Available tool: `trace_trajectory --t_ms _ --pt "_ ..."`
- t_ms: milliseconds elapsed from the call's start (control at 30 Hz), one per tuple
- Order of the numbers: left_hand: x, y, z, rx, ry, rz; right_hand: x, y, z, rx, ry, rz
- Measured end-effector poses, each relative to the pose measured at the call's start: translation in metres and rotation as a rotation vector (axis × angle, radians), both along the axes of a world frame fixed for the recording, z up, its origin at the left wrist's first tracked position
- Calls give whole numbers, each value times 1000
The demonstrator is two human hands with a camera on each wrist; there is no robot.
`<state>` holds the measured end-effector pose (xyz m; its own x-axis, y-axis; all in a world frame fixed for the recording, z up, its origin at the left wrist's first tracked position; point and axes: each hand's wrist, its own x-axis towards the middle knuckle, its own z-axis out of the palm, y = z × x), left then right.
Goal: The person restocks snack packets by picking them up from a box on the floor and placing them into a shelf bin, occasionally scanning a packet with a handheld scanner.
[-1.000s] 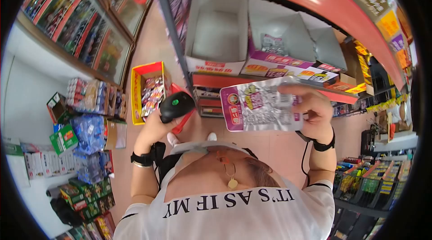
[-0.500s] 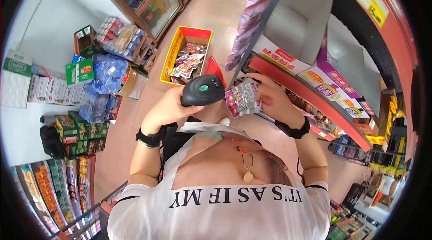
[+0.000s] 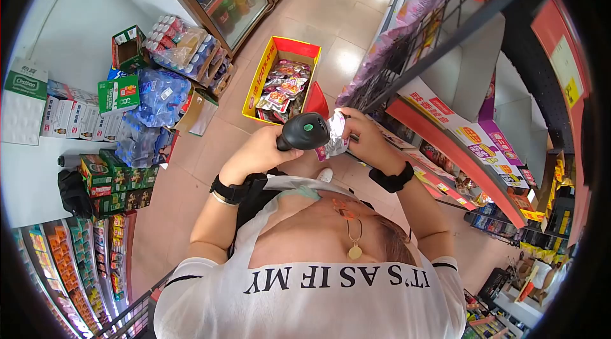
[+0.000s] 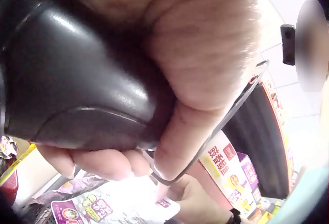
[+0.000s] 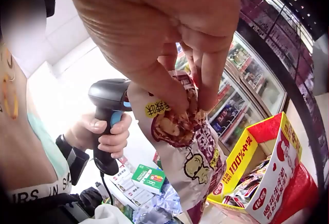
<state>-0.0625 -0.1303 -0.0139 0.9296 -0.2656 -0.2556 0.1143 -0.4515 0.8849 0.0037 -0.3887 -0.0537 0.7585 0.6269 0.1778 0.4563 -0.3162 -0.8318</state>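
In the head view, a black handheld scanner point(image 3: 305, 131) is gripped by its handle in the left hand point(image 3: 254, 151), its fingers wrapped round it. Just beside the scanner's head, a silver and purple packet point(image 3: 337, 134) is pinched by the right hand point(image 3: 369, 138). On the floor beyond the hands, a yellow and red box point(image 3: 258, 81) is seen, with small packets point(image 3: 283, 88) heaped inside. To the right, printed cartons point(image 3: 468, 138) are held on a red-edged shelf point(image 3: 445, 151); to the left, wrapped bottles point(image 3: 160, 94) are stacked beside a green box point(image 3: 119, 94).

In the left wrist view, the scanner's dark body is enclosed by the left hand, with the thumb curled over one side and fingertips shown along the lower edge. Below it, the packet is held by the right hand, its printed end turned away from that hand.

In the right wrist view, the packet is pinched near its top edge between the bent fingers and thumb of the right hand, and is hung downward at a tilt. Behind it, the scanner is held roughly upright, with a blue trigger point(image 5: 115, 118) by the left hand's fingers and a cable point(image 5: 106, 188) at the handle's foot.
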Motion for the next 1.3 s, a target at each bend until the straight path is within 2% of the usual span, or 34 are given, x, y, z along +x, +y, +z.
trace_trajectory --t_ms 67,133,367,467,533,567,633,767,833,900,933,967,1033,1067,1100,1167,1300 --pt "5 10 -3 11 -13 -10 4 10 -2 6 -42 -6" --pt "12 22 -5 -41 -3 -20 8 21 1 -10 91 -1" --pt "38 69 -1 -7 32 -17 23 61 -5 18 203 -74" --pt "48 91 10 20 28 54 35 76 -32 -18 166 -173" --pt "52 112 9 44 46 101 45 87 -41 -45 -56 -340" --pt "53 124 8 65 63 156 51 92 -50 -43 -56 -347" --pt "54 140 8 64 35 158 64 104 -68 -177 -180 -501" --pt "52 171 8 135 47 173 91 134 -90 -238 -127 -637" --pt "48 185 9 162 46 210 111 146 -117 -235 -203 -673" --pt "44 197 16 136 51 245 125 161 -132 -117 412 -771" --pt "42 207 15 158 94 258 128 168 -150 -113 224 -853" --pt "39 217 14 180 137 270 130 174 -168 -103 223 -868" --pt "35 234 8 159 186 282 135 186 -189 0 573 -1029" --pt "32 241 5 158 166 310 145 187 -255 61 650 -1019" --pt "30 247 4 156 148 338 144 189 -250 74 649 -1034" --pt "27 253 7 161 121 342 133 196 -235 624 1380 -1024" --pt "25 262 6 208 151 343 123 196 -293 864 1550 -909"
